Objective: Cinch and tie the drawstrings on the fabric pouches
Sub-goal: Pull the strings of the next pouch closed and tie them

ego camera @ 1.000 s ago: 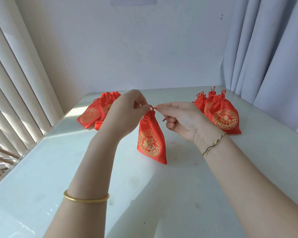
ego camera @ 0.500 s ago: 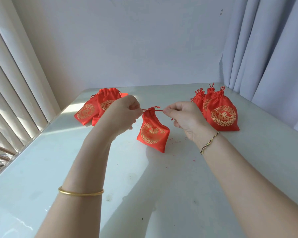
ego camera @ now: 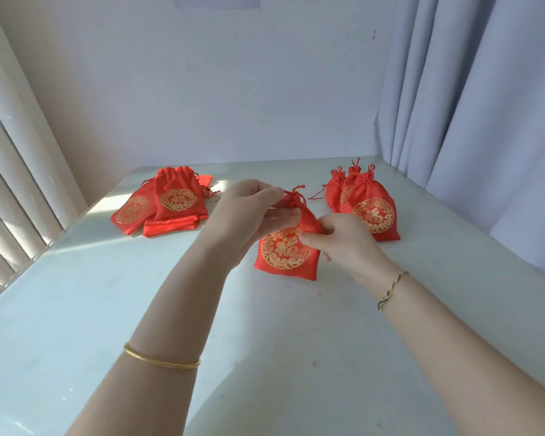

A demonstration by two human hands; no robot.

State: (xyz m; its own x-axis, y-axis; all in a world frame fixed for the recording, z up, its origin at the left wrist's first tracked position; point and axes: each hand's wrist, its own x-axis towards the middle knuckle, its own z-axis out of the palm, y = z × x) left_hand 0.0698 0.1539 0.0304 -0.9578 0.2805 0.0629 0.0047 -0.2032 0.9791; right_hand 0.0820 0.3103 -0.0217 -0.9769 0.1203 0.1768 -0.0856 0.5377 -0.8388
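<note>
The left hand (ego camera: 246, 212) pinches the cinched neck of a red pouch (ego camera: 283, 254). The right hand (ego camera: 343, 243), pulling its drawstring (ego camera: 298, 191) sideways half a second ago, now grips the pouch's side. Tied pouches (ego camera: 373, 215) stand to its right, flat pouches (ego camera: 167, 202) to its left, on a white table (ego camera: 107, 309).

Item 1: the red satin drawstring pouch (ego camera: 285, 256) in the middle carries a round gold scrollwork medallion on its front. The medallion encloses one gold Chinese character, apparently 福. The right hand (ego camera: 346, 247) covers the medallion's right edge.

Item 2: the red satin pouches at left (ego camera: 177, 199) and the red satin pouches at right (ego camera: 373, 215) bear similar gold medallions. Their centre characters are too small to read.
</note>
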